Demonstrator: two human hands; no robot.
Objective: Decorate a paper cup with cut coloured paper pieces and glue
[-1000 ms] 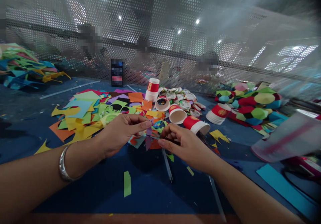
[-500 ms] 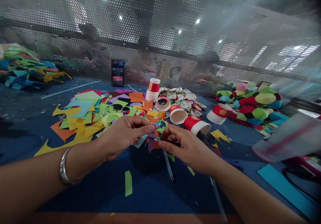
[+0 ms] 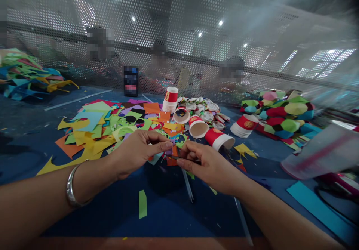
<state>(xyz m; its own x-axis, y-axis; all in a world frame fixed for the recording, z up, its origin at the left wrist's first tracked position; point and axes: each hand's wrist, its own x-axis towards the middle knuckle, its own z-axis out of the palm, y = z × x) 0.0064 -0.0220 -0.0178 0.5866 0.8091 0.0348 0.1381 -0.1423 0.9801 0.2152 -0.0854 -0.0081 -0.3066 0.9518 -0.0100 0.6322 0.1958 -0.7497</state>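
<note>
While the left grip (image 3: 137, 151) pinches a small purple paper piece (image 3: 169, 152) between thumb and fingertips, leaving almost no gap, the right grip (image 3: 209, 164) is closed around a slim dark tool (image 3: 175, 157). Its narrow end points towards the left grip, near the purple paper piece; whether it is scissors or some other tool, I cannot tell. Both grips hover close together above the blue desk (image 3: 112, 220). Beyond the left grip and out to its left spreads a heap of coloured paper scraps (image 3: 94, 121). Past the right grip lie tipped paper cups (image 3: 199, 129), red and white, with a standing cup stack (image 3: 169, 104) farther off. Nearer than the left grip is a pale green strip (image 3: 143, 204); well to the right of the right grip leans a translucent container (image 3: 319, 154).
</note>
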